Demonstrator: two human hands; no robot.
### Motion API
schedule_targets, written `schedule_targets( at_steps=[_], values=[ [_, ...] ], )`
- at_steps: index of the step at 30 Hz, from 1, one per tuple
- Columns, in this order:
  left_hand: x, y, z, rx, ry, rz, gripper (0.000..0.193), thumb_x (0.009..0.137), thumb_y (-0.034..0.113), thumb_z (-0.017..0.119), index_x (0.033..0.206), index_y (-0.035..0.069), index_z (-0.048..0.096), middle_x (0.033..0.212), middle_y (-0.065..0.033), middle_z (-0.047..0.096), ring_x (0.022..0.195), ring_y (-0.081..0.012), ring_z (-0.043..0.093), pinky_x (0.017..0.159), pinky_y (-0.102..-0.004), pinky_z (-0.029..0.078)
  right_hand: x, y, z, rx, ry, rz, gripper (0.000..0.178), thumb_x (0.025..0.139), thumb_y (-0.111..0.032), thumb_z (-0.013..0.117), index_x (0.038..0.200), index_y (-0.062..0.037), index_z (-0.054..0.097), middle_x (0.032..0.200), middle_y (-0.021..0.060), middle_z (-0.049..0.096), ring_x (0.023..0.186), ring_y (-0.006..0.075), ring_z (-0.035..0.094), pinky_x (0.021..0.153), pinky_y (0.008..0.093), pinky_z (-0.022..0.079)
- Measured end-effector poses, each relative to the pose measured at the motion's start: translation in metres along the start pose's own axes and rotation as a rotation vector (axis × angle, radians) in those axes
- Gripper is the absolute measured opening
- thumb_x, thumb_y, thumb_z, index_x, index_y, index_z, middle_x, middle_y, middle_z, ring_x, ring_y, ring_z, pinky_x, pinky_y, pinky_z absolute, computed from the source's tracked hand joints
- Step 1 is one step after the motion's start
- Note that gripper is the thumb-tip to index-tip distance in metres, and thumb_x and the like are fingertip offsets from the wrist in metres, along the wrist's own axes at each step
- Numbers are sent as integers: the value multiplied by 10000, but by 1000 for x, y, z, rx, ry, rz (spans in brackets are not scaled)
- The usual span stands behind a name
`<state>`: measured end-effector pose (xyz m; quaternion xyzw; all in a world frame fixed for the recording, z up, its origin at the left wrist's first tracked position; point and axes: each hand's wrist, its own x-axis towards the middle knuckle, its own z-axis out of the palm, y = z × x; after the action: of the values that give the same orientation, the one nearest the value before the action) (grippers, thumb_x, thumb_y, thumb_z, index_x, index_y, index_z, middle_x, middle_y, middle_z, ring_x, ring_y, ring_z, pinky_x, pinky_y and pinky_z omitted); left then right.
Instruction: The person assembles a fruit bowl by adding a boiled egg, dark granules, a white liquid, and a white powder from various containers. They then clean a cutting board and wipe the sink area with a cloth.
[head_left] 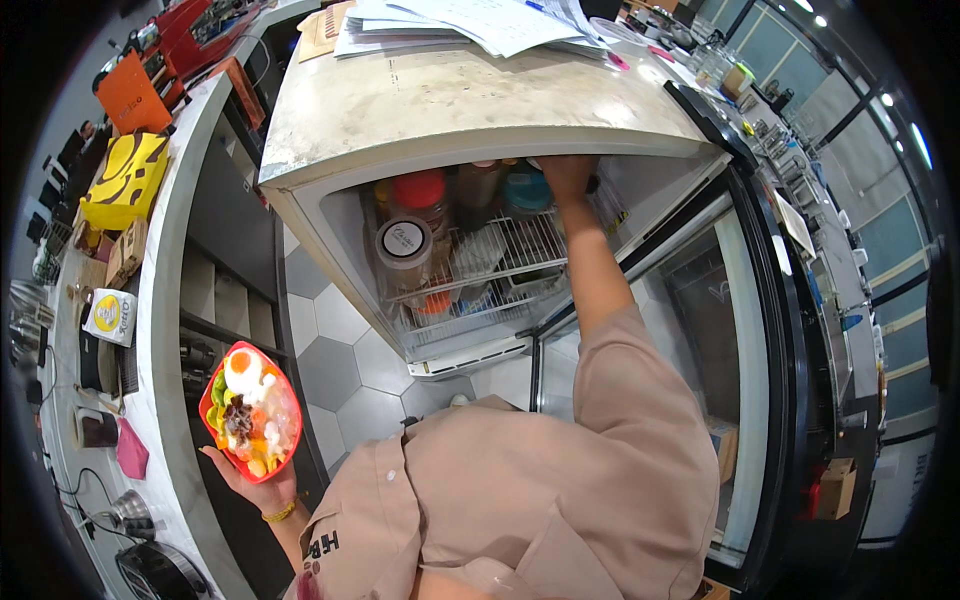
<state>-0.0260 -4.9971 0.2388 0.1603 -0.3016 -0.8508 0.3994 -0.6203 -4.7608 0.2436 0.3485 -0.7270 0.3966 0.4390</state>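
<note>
My left hand (pixel 255 487) supports a red bowl (pixel 298 432) from beneath, out to my left beside the counter. Half an egg, green slices, orange and white pieces and a dark topping fill the bowl. My right hand (pixel 566 176) reaches deep into an open fridge (pixel 315 180), up under its top edge, and its fingers are hidden there. Closest to that hand is a container with a teal lid (pixel 527 190) on the upper wire shelf (pixel 510 262). Further left on the shelf stand a red-lidded jar (pixel 418 188) and a clear tub with a white-topped lid (pixel 404 240).
The glass fridge door (pixel 745 330) stands swung out on my right. Papers (pixel 440 25) lie on the fridge top. Along the left counter (pixel 165 300) are a yellow bag (pixel 127 180), a pink cloth (pixel 131 450) and a steel jug (pixel 132 513). Grey hexagonal tiles (pixel 330 370) cover the floor.
</note>
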Motion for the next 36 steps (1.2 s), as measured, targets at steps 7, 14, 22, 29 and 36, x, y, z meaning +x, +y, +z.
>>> schedule_targets(
  at_steps=[7, 14, 22, 29, 36],
  values=[
    [-12, -5, 0, -29, 55, 66, 700, 1000, 596, 420, 1471, 79, 388, 1473, -97, 476, 1344, -277, 486, 1108, -463, 419, -21, 62, 51, -551, -2, 5, 443, 791, -391, 742, 1100, -75, 715, 1069, 159, 702, 953, 375, 666, 884, 497, 495],
    [-36, 13, -6, -41, 149, 190, 687, 1007, 595, 389, 1437, 63, 450, 1449, -112, 508, 1327, -294, 500, 1119, -491, 398, -34, 78, 48, -538, -27, -71, 416, 864, -391, 690, 1113, -58, 696, 1063, 155, 697, 905, 333, 677, 841, 456, 521],
    [-74, 28, -24, -109, 260, 437, 669, 1000, 586, 429, 1396, 48, 472, 1386, -122, 559, 1273, -272, 550, 1080, -455, 441, -29, 89, 26, -341, -288, 150, 390, 916, -373, 643, 1130, -47, 666, 1069, 157, 691, 898, 308, 677, 831, 430, 530],
    [-92, 63, -84, -57, 426, 600, 674, 966, 623, 478, 1385, 94, 482, 1360, -94, 576, 1216, -259, 600, 982, -433, 529, -29, 104, -1, -196, -454, 394, 369, 962, -357, 602, 1144, -38, 640, 1074, 158, 686, 893, 286, 677, 822, 408, 538],
    [-92, 148, -185, 25, 587, 673, 697, 990, 630, 399, 1460, 117, 401, 1431, -111, 511, 1306, -309, 522, 1033, -515, 479, -46, -89, -125, 177, -776, 927, 350, 1008, -340, 560, 1159, -29, 614, 1079, 160, 681, 887, 263, 676, 813, 386, 546]
  ],
)
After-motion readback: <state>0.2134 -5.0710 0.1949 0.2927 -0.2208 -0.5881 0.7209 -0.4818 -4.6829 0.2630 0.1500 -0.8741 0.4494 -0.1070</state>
